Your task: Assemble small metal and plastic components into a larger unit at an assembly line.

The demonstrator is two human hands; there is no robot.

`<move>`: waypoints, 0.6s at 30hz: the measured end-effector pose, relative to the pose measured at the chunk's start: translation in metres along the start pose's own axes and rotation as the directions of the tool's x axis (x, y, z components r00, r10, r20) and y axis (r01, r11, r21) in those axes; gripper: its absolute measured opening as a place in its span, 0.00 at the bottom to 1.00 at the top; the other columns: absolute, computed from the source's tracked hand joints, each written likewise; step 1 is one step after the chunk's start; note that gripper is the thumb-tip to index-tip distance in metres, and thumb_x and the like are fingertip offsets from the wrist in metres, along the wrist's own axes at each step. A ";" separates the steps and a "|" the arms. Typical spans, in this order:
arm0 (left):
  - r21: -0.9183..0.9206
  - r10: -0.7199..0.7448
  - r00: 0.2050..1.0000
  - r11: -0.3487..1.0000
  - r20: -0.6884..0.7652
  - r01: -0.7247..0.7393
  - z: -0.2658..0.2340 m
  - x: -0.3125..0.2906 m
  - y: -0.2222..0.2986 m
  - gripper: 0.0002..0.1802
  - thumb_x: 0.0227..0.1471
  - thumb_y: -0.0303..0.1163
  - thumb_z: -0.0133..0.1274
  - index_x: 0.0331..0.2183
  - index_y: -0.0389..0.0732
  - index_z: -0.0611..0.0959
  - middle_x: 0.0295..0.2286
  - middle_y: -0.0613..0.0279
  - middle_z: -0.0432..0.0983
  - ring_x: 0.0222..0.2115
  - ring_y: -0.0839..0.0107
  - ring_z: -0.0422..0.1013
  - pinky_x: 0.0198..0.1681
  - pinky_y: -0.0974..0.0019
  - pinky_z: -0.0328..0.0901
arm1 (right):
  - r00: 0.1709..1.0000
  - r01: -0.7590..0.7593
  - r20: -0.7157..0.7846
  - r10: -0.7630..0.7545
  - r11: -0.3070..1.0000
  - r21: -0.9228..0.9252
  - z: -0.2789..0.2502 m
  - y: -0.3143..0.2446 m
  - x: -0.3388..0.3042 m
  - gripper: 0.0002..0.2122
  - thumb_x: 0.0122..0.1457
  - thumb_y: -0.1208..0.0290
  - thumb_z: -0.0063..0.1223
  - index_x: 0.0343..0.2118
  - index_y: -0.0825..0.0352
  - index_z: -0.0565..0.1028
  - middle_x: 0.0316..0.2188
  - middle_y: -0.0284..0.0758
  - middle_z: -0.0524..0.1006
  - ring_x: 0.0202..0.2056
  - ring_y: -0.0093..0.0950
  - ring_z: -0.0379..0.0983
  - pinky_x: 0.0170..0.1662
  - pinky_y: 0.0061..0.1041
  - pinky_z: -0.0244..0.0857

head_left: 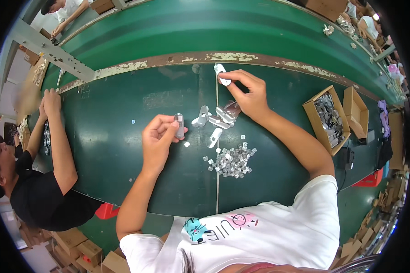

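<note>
L fingers point(170, 130) pinch glossy grey oblong plastic-looking part point(179, 125); R fingers point(232, 75) pinch white oblong plastic-looking part point(220, 69) nr far edge of smooth dark-green surface point(114, 123). Risk: tip-only grips; if 1 slips, part drops, poss. scuffs.

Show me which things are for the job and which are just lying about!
Likely for the job:
grey oval piece in the left hand
white oval piece in the right hand
loose oval pieces
pile of little clear pieces
box of grey parts

Probably lying about:
purple item
smaller cardboard box
</note>
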State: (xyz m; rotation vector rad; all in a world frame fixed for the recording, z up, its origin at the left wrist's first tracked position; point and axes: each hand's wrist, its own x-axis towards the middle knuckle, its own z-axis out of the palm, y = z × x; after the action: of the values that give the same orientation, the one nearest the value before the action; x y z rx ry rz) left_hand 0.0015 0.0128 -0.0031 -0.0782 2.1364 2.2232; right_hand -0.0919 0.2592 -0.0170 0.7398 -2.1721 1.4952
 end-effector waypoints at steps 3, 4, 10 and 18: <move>0.026 -0.003 1.000 1.000 0.029 0.002 0.000 -0.003 -0.001 0.06 0.58 0.29 0.50 0.35 0.35 0.77 0.27 0.58 0.80 0.25 0.76 0.75 0.28 0.76 0.66 | 0.993 0.098 -0.056 -0.101 0.994 -0.051 0.000 0.000 -0.003 0.08 0.53 0.83 0.57 0.37 0.70 0.79 0.26 0.35 0.80 0.31 0.23 0.76 0.34 0.21 0.67; 0.027 -0.007 1.000 1.000 0.029 0.006 0.000 -0.003 -0.001 0.06 0.58 0.29 0.50 0.35 0.35 0.77 0.27 0.58 0.80 0.25 0.76 0.75 0.28 0.76 0.66 | 0.984 0.170 -0.033 -0.175 0.978 -0.125 -0.002 0.000 -0.004 0.08 0.53 0.82 0.58 0.37 0.70 0.80 0.24 0.34 0.80 0.29 0.22 0.76 0.32 0.20 0.66; 0.023 0.003 0.999 1.000 0.042 -0.004 -0.004 0.000 0.003 0.06 0.58 0.28 0.52 0.36 0.35 0.77 0.29 0.62 0.79 0.31 0.77 0.76 0.30 0.78 0.65 | 0.938 0.288 -0.052 -0.342 0.856 -0.429 -0.008 0.000 0.001 0.12 0.50 0.80 0.60 0.40 0.68 0.79 0.33 0.33 0.82 0.31 0.24 0.76 0.46 0.32 0.61; 0.086 0.125 0.992 0.988 -0.005 -0.124 -0.007 -0.002 0.000 0.06 0.57 0.24 0.52 0.36 0.33 0.78 0.30 0.60 0.79 0.32 0.72 0.77 0.34 0.74 0.68 | 0.879 0.406 -0.017 -0.477 0.765 -0.501 0.003 -0.013 -0.001 0.16 0.47 0.77 0.65 0.41 0.62 0.78 0.36 0.30 0.81 0.41 0.24 0.78 0.53 0.34 0.54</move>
State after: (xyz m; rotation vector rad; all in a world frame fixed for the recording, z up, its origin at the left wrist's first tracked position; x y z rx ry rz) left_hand 0.0032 0.0054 -0.0036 0.0495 2.2993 2.1958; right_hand -0.0831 0.2526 -0.0091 0.8535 -1.9527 0.6949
